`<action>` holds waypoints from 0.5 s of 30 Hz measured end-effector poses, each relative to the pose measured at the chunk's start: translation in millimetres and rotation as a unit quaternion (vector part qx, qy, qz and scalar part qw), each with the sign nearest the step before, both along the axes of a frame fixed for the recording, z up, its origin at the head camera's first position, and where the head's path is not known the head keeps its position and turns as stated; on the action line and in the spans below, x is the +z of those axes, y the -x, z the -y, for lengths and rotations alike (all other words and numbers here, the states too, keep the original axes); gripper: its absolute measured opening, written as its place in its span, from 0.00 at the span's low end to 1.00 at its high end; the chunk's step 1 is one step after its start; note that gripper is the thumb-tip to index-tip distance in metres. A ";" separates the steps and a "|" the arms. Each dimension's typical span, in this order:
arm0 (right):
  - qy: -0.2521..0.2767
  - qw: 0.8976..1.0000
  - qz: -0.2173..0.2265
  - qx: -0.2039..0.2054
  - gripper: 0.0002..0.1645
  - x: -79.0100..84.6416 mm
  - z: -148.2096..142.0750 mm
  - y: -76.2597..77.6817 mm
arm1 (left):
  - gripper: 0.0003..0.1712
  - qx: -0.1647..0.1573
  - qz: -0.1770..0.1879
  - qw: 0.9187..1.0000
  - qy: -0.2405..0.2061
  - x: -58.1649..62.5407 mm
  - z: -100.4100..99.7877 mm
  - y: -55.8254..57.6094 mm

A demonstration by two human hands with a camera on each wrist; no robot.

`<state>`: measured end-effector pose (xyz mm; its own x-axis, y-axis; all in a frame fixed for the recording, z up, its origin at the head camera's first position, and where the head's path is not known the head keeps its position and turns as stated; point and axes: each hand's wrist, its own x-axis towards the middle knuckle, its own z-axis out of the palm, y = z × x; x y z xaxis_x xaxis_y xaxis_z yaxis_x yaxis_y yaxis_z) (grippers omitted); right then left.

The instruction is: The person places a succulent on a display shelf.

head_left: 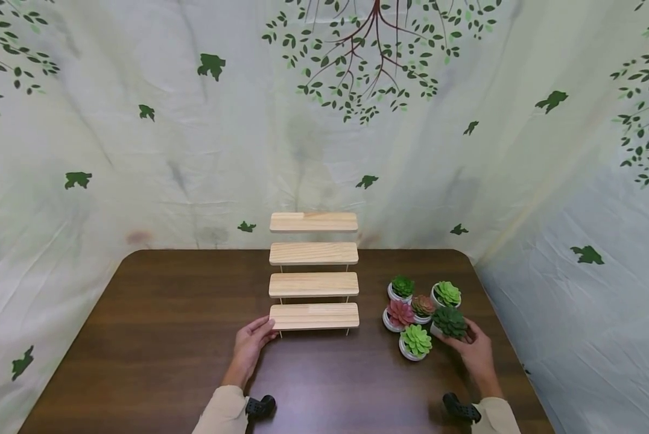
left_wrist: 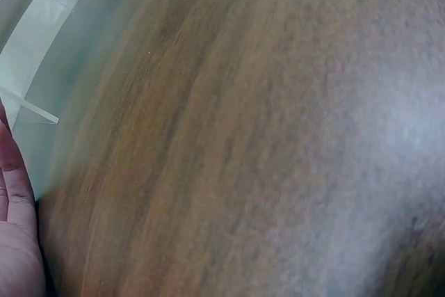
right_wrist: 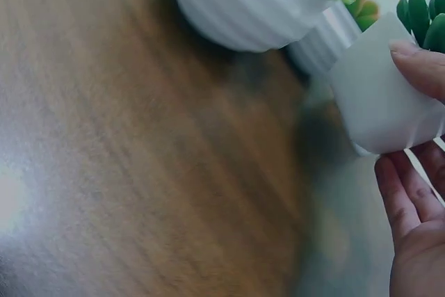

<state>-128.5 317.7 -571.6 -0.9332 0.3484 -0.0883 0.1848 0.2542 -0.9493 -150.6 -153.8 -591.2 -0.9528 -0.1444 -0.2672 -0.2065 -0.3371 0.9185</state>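
Observation:
A tiered wooden display stand (head_left: 313,316) with several pale shelves stands at the table's centre. At the left end of its lowest shelf, my left hand (head_left: 248,346) grips the edge between fingers and thumb. In the left wrist view only part of the left hand (left_wrist: 15,220) shows, at the left edge. My right hand (head_left: 475,352) holds a dark green potted succulent (head_left: 449,322) by its white pot. The right wrist view shows this white pot (right_wrist: 382,92) tilted, with the thumb on one side and the fingers of the right hand (right_wrist: 424,241) beneath.
Several other potted succulents cluster left of and behind the held one, including a pink one (head_left: 400,314), a light green one (head_left: 415,341) and a reddish one (head_left: 423,306). The brown table (head_left: 183,325) meets a leaf-patterned cloth (head_left: 221,150) at its back edge.

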 end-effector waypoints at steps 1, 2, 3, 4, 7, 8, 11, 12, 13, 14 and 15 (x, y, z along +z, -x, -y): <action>0.000 1.000 -0.004 0.001 0.39 2.4 -0.2 0.0 | 0.25 0.001 -0.001 1.000 0.001 -0.4 0.2 -0.1; -0.001 1.000 -0.008 0.003 0.39 5.1 -0.2 0.2 | 0.25 0.002 0.000 1.000 0.000 -0.7 0.4 0.1; 0.000 1.000 -0.014 0.005 0.40 8.0 0.2 0.6 | 0.25 0.005 0.001 1.000 -0.001 -0.8 0.7 0.2; 0.001 1.000 -0.019 0.007 0.40 11.4 0.4 1.1 | 0.24 0.008 0.001 1.000 -0.002 -0.8 1.0 0.4; -0.008 0.999 -0.032 0.014 0.39 23.2 1.7 2.6 | 0.24 0.011 0.001 1.000 -0.003 -0.6 1.5 1.2; -0.012 0.999 -0.037 0.018 0.39 27.3 2.0 3.1 | 0.24 0.011 0.003 1.000 -0.007 -0.4 1.4 1.7; -0.022 0.998 -0.048 0.030 0.38 38.5 2.8 5.1 | 0.24 0.008 0.003 1.000 -0.007 -0.4 0.6 1.8; -0.025 0.998 -0.050 0.035 0.38 41.9 3.2 6.0 | 0.24 0.008 0.004 1.000 -0.009 -0.4 0.2 1.6; -0.027 0.997 -0.052 0.042 0.38 45.2 3.7 7.3 | 0.23 0.007 0.003 1.000 -0.009 -0.2 -0.2 1.3; -0.027 0.997 -0.053 0.048 0.38 48.3 4.4 8.8 | 0.22 0.006 0.003 1.000 -0.010 -0.3 -0.5 1.0; -0.028 0.997 -0.052 0.053 0.38 51.3 5.2 10.6 | 0.22 0.005 0.003 1.000 -0.010 -0.1 -0.9 0.6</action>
<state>-139.1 312.5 -520.2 -0.9679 0.2497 0.0282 0.0551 0.3202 -0.9458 -151.2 -152.9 -591.3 -0.9497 -0.1484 -0.2758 -0.2083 -0.3584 0.9100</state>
